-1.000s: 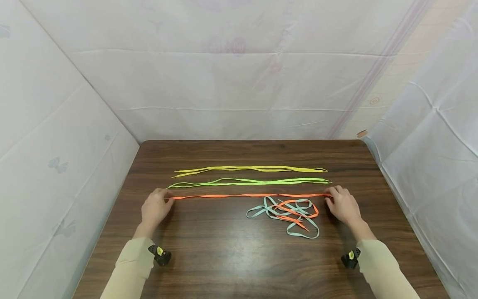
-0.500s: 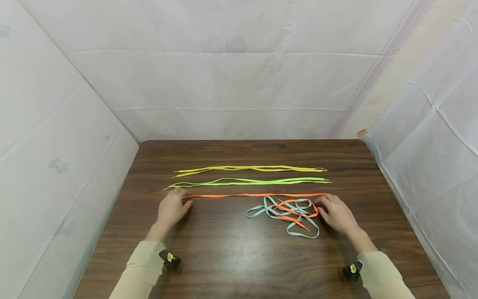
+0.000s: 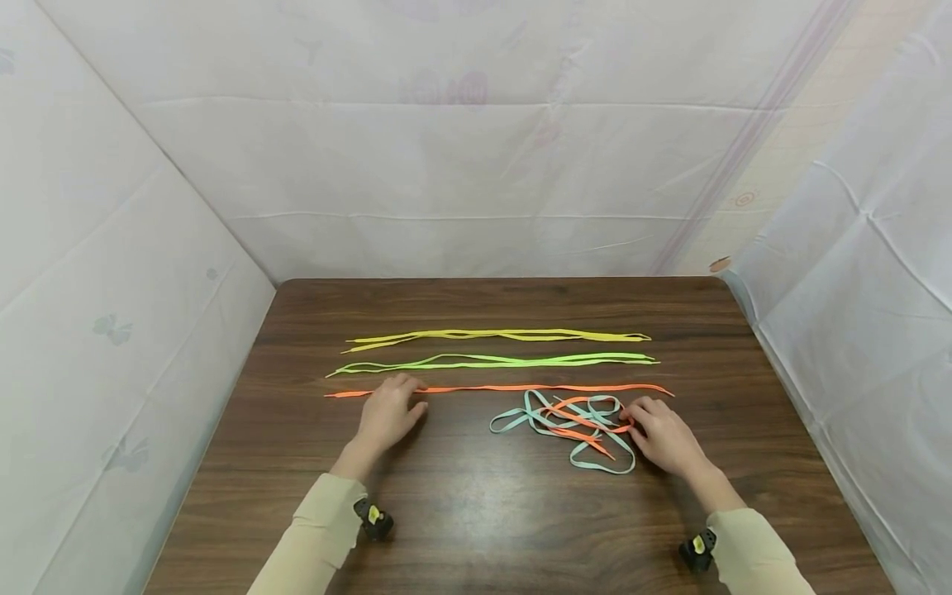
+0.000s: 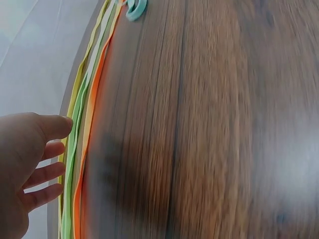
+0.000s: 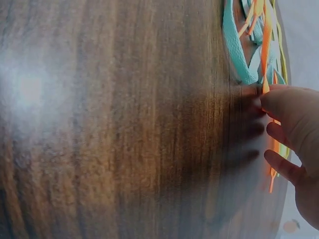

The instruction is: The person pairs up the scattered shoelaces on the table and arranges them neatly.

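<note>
Near the tangle's right edge, my right hand point(image 3: 664, 438) pinches the loop of an orange shoelace point(image 5: 267, 45) between thumb and fingers. That lace lies tangled with a pale teal shoelace point(image 3: 603, 468). My left hand point(image 3: 387, 420), fingers relaxed and holding nothing, is over the left part of a straight orange shoelace point(image 3: 483, 387). Contact with that lace cannot be told. In the left wrist view, the left thumb and fingers are spread apart. Beyond lie a folded green shoelace point(image 3: 550, 362) and a folded yellow shoelace point(image 3: 535, 334), both stretched left to right.
Everything lies on a dark wood-grain table point(image 3: 461, 496). White patterned cloth point(image 3: 476, 182) hangs behind it and along both sides. Each wrist carries a small black camera, one of them the left wrist camera point(image 3: 374, 521).
My left hand has left the straight orange shoelace's left end and moved right. My right hand has let go of its right end and moved left and nearer to the tangle, taking the other orange shoelace.
</note>
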Tool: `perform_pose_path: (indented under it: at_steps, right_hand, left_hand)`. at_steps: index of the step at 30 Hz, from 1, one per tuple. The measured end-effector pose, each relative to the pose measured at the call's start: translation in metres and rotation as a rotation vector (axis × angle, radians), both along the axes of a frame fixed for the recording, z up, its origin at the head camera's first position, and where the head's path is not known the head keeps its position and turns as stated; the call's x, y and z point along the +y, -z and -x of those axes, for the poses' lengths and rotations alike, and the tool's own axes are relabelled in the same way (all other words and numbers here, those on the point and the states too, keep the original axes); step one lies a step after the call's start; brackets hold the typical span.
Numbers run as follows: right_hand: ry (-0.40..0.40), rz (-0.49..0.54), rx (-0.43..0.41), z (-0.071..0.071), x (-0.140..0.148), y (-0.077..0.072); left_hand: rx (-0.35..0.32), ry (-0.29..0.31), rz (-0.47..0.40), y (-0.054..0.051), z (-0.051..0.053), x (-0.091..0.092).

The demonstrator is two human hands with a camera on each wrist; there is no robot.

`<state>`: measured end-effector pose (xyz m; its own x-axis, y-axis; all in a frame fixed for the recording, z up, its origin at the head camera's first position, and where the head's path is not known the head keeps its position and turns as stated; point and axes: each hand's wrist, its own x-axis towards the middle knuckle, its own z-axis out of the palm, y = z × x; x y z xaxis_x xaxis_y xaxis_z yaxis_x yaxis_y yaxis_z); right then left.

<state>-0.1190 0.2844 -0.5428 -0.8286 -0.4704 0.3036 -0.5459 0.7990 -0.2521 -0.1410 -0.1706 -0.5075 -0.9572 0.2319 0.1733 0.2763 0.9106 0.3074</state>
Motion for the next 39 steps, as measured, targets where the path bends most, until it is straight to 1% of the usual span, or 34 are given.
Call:
perform_pose_path:
  at_steps: [5, 11, 15, 19, 23, 28, 32, 37, 39]
  right_hand:
    - [-0.017, 0.007, 0.036, -0.001, 0.001, 0.003]
    - [-0.010, 0.005, 0.038, -0.001, 0.000, 0.004]
    - [0.002, 0.013, 0.034, -0.001, 0.000, 0.004]
    - [0.017, 0.037, 0.045, -0.001, -0.002, 0.001]
    - [0.025, 0.051, 0.079, 0.000, -0.005, -0.004]
    - [0.028, 0.059, 0.095, 0.001, -0.007, -0.010]
    - [0.037, 0.071, 0.101, 0.002, -0.009, -0.014]
    - [0.031, 0.079, 0.105, 0.002, -0.011, -0.016]
    - [0.025, 0.081, 0.107, 0.002, -0.012, -0.016]
  left_hand:
    - [-0.002, 0.032, -0.002, 0.002, 0.002, 0.020]
    - [0.015, 0.085, -0.026, 0.003, 0.006, 0.044]
    - [0.025, 0.121, -0.025, 0.003, 0.008, 0.059]
    - [0.054, 0.162, -0.023, 0.002, 0.009, 0.073]
    - [0.075, 0.198, -0.018, 0.002, 0.009, 0.088]
    - [0.062, 0.241, -0.031, 0.004, 0.010, 0.105]
    - [0.078, 0.269, -0.037, 0.007, 0.010, 0.118]
    - [0.120, 0.307, 0.010, 0.012, 0.009, 0.136]
    - [0.124, 0.313, 0.023, 0.014, 0.009, 0.143]
